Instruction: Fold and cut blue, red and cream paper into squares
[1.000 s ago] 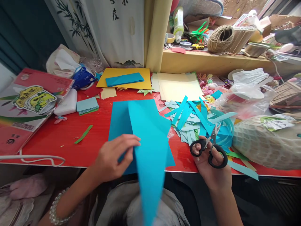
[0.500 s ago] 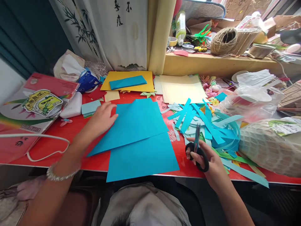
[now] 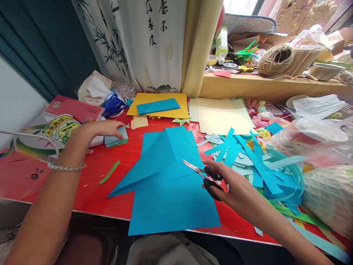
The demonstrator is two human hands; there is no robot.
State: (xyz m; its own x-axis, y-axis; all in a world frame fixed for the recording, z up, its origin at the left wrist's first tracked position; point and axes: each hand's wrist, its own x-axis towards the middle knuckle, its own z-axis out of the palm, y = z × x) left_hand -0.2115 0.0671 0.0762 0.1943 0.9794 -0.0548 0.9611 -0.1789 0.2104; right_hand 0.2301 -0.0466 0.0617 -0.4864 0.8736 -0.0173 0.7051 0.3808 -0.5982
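Note:
Two blue paper sheets (image 3: 165, 176) lie on the red table (image 3: 91, 191), one folded into a triangle over the other, which overhangs the near edge. My right hand (image 3: 234, 187) is closed on black-handled scissors (image 3: 202, 173) whose blades point left over the sheets. My left hand (image 3: 95, 130) reaches left with fingers stretched flat, its fingertips at a small stack of pale blue paper squares (image 3: 116, 139). A bracelet circles that wrist.
A heap of blue paper strips (image 3: 256, 162) lies right of the sheets. Yellow paper (image 3: 160, 105) with a folded blue piece, cream sheets (image 3: 223, 116), a paper pack (image 3: 55, 129), plastic bags (image 3: 311, 129) and a cluttered shelf with twine (image 3: 275, 60) surround the table.
My left hand moved left, off the blue sheet to the small stack of squares. My right hand swung the scissors leftward over the sheets. The camera shifted left.

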